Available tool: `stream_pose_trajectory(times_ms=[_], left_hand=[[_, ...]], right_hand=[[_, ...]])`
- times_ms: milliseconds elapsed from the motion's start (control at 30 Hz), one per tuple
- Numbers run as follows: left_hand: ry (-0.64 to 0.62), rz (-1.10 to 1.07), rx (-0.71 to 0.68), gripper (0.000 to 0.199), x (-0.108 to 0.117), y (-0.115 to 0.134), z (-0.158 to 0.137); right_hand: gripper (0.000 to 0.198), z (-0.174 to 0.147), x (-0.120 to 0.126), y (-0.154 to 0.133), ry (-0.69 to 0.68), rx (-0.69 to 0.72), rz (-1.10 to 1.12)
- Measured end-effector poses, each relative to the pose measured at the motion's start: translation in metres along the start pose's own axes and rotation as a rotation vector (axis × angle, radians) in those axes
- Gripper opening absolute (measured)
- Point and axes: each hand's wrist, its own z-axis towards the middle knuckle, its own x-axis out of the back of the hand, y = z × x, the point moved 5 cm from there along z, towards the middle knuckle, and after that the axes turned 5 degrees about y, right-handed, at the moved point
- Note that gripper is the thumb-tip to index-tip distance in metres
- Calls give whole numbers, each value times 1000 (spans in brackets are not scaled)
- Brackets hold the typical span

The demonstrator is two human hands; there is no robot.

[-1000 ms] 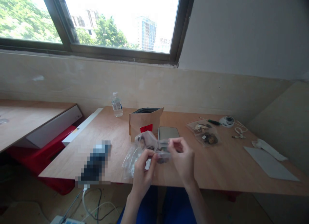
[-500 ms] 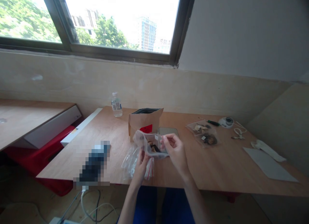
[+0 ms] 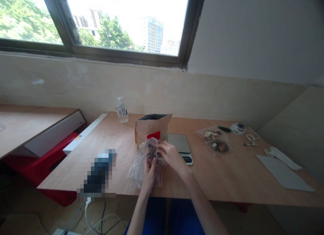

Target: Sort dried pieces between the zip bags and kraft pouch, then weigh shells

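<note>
Holding a clear plastic bag above the tabletop

Thin and crinkled, with dark pieces inside, it sits between thumb and fingers of the left hand, pinched. The right hand curls at its side, partly open; I cannot tell whether it grips. Red-edged zip bags lie below, an upright brown paper pouch just behind, a flat-plated scale beside.

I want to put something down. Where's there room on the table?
The near-edge tabletop between the scale and grey sheet is bare; so is some between the bottle and pixelated device. It's crowded around the left hand and right hand: held pouch, paper bag, clear bags, scale.
</note>
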Motion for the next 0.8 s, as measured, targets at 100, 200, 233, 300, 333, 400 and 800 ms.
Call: stream_pose_trajectory(times_ms=[100, 200, 233, 300, 333, 400, 800], left_hand=[[27, 13, -2, 68, 2, -3, 0], [50, 71, 5, 72, 4, -8, 1], [46, 88, -13, 70, 4, -9, 1], [39, 107, -41, 63, 3, -8, 2], [37, 111, -41, 61, 3, -8, 2], [42, 116, -32, 58, 2, -7, 2], [38, 74, 55, 55, 3, -1, 0]], right_hand=[[34, 5, -3, 5, -45, 0, 38], [47, 8, -8, 3, -148, 42, 117], [50, 9, -10, 1, -192, 56, 139], [57, 9, -12, 0, -270, 69, 164], [60, 9, -12, 0, -300, 69, 170], [67, 9, -13, 1, -337, 58, 180], [41, 6, -2, 10, -233, -27, 186]])
